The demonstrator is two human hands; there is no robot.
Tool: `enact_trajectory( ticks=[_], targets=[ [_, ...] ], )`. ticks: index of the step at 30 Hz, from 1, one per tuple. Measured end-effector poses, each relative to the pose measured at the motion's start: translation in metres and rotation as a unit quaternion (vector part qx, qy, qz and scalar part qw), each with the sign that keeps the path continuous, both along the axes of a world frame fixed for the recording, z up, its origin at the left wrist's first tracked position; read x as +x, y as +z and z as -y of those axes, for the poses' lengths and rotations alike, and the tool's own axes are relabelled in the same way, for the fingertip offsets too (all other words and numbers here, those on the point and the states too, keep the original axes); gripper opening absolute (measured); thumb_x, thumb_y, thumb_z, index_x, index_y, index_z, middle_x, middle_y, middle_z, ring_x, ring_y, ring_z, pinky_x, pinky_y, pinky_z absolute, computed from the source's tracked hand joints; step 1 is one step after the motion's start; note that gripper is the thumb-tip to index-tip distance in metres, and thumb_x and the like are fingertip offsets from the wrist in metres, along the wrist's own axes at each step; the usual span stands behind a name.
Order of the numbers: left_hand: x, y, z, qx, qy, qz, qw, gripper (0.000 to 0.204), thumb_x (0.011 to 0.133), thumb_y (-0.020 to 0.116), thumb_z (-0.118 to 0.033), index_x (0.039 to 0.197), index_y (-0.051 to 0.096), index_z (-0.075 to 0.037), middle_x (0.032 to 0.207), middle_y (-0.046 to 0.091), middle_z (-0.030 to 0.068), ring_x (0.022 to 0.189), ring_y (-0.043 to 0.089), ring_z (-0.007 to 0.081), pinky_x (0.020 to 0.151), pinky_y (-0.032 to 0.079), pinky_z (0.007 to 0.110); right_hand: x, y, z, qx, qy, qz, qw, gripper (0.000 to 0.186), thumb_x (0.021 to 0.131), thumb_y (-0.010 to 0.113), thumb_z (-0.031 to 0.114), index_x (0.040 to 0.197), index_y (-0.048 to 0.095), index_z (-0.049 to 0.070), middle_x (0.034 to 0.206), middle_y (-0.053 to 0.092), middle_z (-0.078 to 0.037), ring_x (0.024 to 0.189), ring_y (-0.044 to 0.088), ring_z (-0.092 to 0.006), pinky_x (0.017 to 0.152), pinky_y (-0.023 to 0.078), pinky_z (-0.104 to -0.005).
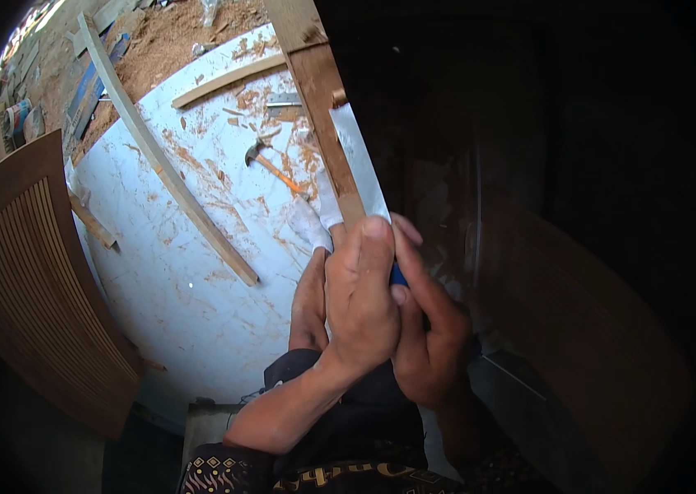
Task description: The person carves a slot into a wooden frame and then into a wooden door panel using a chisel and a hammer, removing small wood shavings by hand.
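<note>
Woodworking workshop, sawdust (171,51), claw hammer (278,173), timber strip (153,152)

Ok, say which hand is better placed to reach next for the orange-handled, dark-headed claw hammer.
Probably the left hand: it is nearer the hammer, which lies up and left of it in view. The right hand sits farther right. Both hands look occupied, though.

left hand (360,309) and right hand (432,333) closed on apparent blue-handled blade (398,275) beside wooden board (321,97); hammer (277,171) lies left, farther off.

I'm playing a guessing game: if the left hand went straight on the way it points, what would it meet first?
The left hand would probably meet the blade right ahead; whether they already touch is hard to tell.
</note>
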State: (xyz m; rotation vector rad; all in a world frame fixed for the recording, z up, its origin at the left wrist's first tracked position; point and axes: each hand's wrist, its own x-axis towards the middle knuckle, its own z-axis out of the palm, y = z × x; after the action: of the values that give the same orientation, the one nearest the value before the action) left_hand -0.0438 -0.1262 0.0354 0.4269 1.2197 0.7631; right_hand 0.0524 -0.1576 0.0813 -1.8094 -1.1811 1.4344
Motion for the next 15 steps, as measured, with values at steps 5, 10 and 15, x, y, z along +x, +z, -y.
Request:
enact_trajectory(
  ticks=[5, 10, 15],
  targets=[
    [-0.004, -0.003, 0.018, 0.041, -0.027, -0.063, 0.997, 0.051, 0.117, 0.033, -0.041, 0.104, 0.062, -0.001, 0.080, 0.063, 0.0039, 0.075, 0.057, 0.0101, 0.071, 0.047, 0.026, -0.001, -0.001, 0.000, 0.019, 0.013, 0.006, 1.000, 0.048, 0.104, 0.048, -0.002, 0.152, 0.051, -0.008, 0.147, 0.059, -0.032, 0.140, 0.058, -0.0415, 0.115, 0.045, -0.0430],
    [-0.003, 0.005, 0.010, 0.008, -0.028, -0.043, 0.999, 0.047, 0.116, 0.035, -0.038, 0.105, 0.062, -0.001, 0.086, 0.061, 0.0021, 0.080, 0.054, 0.0096, 0.075, 0.045, 0.027, -0.002, 0.004, 0.000, 0.004, 0.008, 0.016, 1.000, 0.049, 0.102, 0.048, -0.003, 0.151, 0.051, -0.008, 0.146, 0.060, -0.032, 0.139, 0.059, -0.0420, 0.115, 0.046, -0.0428],
    [0.002, 0.017, 0.025, -0.025, -0.007, -0.031, 0.999, 0.047, 0.115, 0.036, -0.037, 0.104, 0.064, -0.002, 0.095, 0.059, 0.0037, 0.089, 0.053, 0.0108, 0.082, 0.044, 0.028, 0.001, 0.013, 0.018, -0.014, 0.020, 0.032, 0.999, 0.049, 0.101, 0.048, -0.002, 0.150, 0.052, -0.009, 0.144, 0.061, -0.032, 0.138, 0.060, -0.0426, 0.115, 0.046, -0.0435]
  ],
)
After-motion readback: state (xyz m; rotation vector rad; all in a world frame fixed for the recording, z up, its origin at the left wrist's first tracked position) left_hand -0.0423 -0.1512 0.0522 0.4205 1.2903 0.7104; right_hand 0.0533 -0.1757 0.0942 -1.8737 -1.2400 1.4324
